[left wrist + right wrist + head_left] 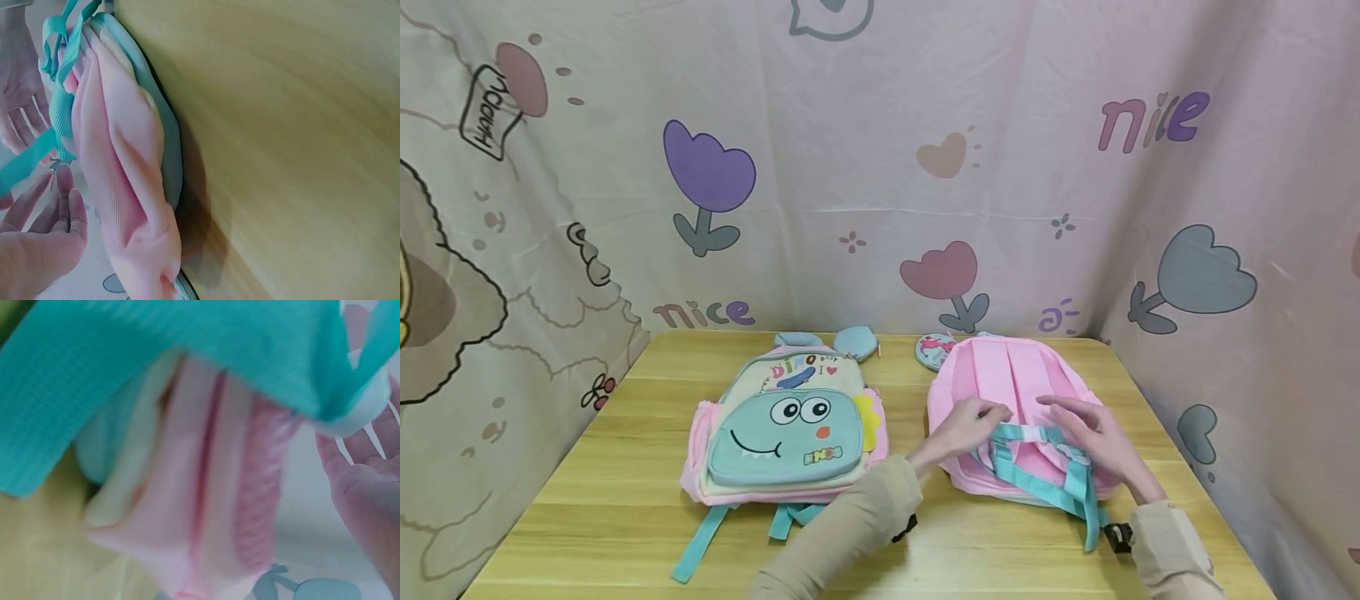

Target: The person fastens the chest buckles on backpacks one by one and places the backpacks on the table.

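Observation:
A pink backpack [1051, 362] lies on the right side of the table with its back panel and teal straps [1037, 490] facing up. A teal chest strap with a pale buckle [1033, 433] runs across it. My left hand [966, 429] is over the backpack's left side beside that strap, fingers loosely bent; whether it touches the strap is unclear. Over the right side, my right hand [1093, 433] has its fingers extended above the strap. The right wrist view shows the palm of my right hand [369, 487] with spread fingers beside the teal webbing [250, 350].
A second backpack [786, 437] with a dinosaur face lies front up at the left, its teal straps [703, 542] trailing toward the near edge. Small round pouches [855, 342] are at the tops of both bags. A printed curtain [850, 167] surrounds the wooden table [602, 500].

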Action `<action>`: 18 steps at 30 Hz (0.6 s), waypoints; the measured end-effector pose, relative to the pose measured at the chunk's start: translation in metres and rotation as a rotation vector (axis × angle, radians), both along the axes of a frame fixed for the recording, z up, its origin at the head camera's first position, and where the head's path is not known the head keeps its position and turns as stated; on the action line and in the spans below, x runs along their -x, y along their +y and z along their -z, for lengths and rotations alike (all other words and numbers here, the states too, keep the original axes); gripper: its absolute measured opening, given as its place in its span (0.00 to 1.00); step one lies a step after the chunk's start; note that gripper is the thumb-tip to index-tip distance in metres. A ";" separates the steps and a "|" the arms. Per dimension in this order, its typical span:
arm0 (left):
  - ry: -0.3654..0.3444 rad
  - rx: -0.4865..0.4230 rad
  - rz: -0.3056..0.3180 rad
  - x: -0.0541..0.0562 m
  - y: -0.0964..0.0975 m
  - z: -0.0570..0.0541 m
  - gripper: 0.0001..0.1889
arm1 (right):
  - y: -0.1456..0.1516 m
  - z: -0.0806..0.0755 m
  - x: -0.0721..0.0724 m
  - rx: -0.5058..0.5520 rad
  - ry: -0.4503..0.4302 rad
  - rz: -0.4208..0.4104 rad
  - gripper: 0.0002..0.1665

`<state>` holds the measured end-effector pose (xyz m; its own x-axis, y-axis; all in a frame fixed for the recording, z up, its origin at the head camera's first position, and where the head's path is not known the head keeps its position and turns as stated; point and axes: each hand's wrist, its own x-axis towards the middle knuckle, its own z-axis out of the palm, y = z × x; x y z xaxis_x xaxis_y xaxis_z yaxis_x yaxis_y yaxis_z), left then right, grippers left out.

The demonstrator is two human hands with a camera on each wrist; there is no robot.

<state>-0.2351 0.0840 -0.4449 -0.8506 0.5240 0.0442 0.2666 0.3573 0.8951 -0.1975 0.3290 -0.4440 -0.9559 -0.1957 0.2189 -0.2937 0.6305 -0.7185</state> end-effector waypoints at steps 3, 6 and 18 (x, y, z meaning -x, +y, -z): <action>-0.012 0.003 -0.022 0.001 -0.006 -0.003 0.24 | -0.005 -0.007 0.001 0.055 0.013 -0.017 0.21; -0.021 0.011 -0.030 0.001 -0.013 -0.005 0.25 | -0.010 -0.014 0.002 0.108 0.059 -0.070 0.24; 0.008 0.052 0.027 0.005 -0.051 -0.020 0.23 | -0.035 -0.053 -0.004 -0.039 0.036 -0.106 0.21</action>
<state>-0.2402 0.0325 -0.4251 -0.8358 0.5485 0.0229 0.2835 0.3956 0.8736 -0.1939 0.2941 -0.3907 -0.9208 -0.3049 0.2431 -0.3858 0.6219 -0.6815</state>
